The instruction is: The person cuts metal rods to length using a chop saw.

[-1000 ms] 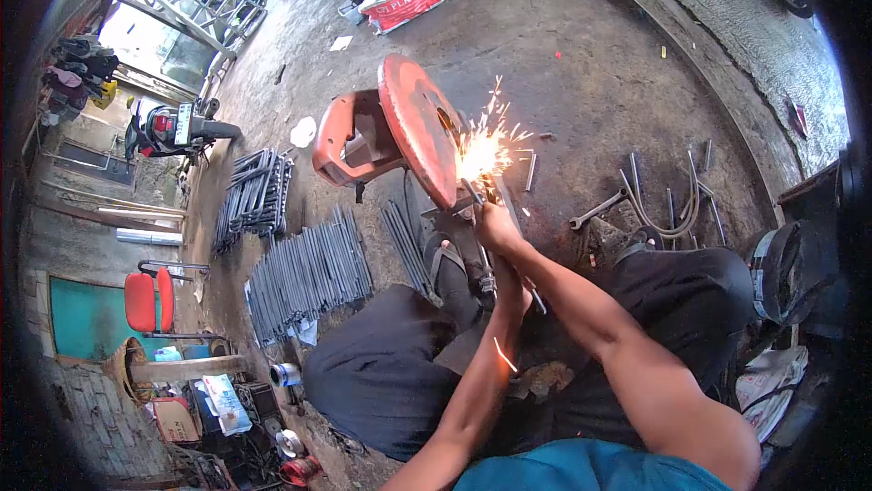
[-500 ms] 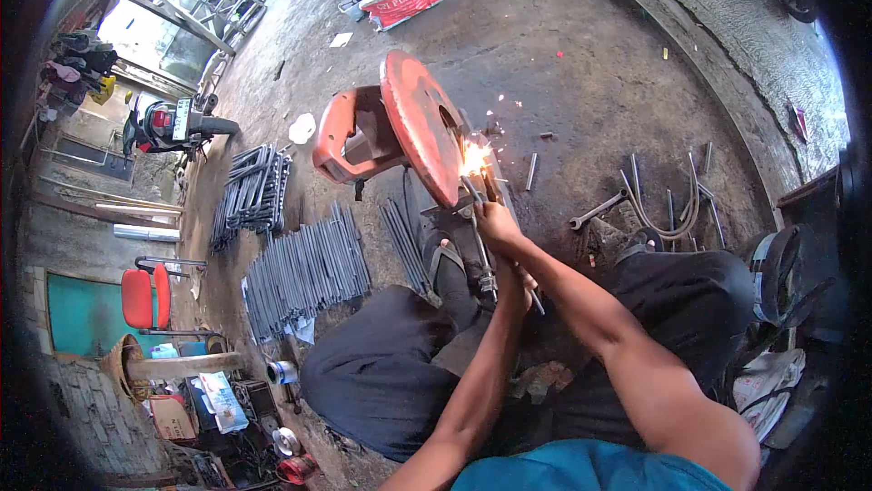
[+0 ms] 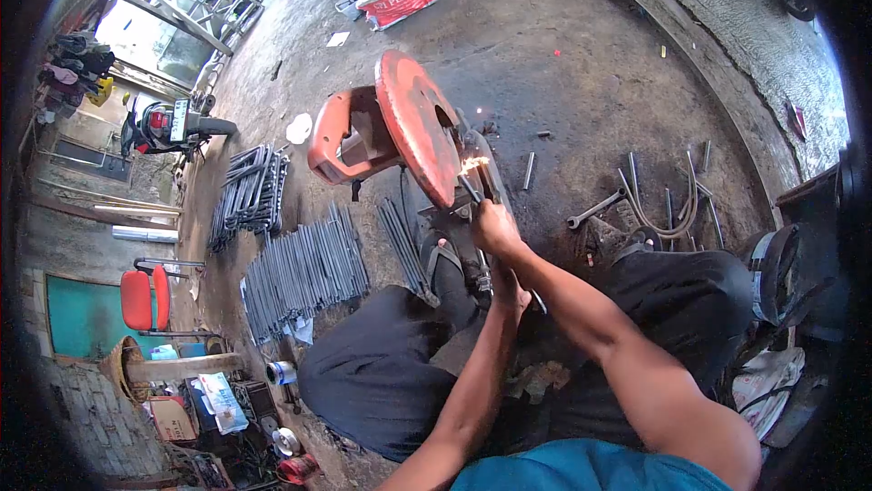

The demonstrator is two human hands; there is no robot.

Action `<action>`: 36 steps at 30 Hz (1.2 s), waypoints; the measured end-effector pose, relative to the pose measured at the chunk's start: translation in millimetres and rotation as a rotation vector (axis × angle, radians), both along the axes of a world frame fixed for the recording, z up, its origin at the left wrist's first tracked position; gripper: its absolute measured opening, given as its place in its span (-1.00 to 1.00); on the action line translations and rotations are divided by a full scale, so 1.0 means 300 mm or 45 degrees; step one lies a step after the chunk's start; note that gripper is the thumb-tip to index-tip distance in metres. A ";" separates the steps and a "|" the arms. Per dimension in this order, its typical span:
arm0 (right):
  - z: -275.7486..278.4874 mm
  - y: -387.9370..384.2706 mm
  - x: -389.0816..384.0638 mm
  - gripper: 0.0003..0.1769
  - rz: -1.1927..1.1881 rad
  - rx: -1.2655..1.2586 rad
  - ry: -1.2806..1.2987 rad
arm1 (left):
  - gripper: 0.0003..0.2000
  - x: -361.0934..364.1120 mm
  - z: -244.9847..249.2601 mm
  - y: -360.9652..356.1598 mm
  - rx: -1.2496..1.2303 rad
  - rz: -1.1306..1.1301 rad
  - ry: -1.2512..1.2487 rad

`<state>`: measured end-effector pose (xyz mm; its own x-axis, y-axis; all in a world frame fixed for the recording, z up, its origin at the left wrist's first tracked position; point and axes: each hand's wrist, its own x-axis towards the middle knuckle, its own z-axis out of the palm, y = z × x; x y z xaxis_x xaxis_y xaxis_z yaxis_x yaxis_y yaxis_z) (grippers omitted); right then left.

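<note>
where rod (image 3: 483,266) meets disc (image 3: 413,123), right hand (image 3: 498,228) clasps it; left hand (image 3: 510,289) clasps nearer end.

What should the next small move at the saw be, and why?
Probably hold the rod firmly in place with the right hand. A small spark shows where the rod meets the red saw, so the cut looks unfinished, and letting go now could let the rod kick.
</note>
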<state>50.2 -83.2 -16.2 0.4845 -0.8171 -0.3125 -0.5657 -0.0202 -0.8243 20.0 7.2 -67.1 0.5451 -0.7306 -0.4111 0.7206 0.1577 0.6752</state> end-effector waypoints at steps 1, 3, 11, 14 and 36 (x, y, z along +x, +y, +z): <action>-0.018 -0.002 0.009 -0.71 -0.006 0.013 -0.038 | -0.60 -0.001 0.022 -0.004 0.000 0.002 -0.001; -0.021 -0.010 0.016 -0.67 -0.013 0.027 -0.075 | -0.62 -0.005 0.066 -0.013 0.210 0.060 0.180; -0.178 -0.055 0.027 -0.62 -0.049 0.927 -0.825 | -0.54 0.011 -0.016 0.005 0.462 -0.082 0.045; -0.055 -0.087 -0.019 -0.67 -0.313 1.555 -1.013 | -0.48 0.025 0.059 -0.022 0.419 -0.136 0.149; 0.018 -0.169 -0.163 -0.44 0.431 2.013 -1.468 | -0.55 0.697 0.884 -0.171 -0.224 0.062 -0.576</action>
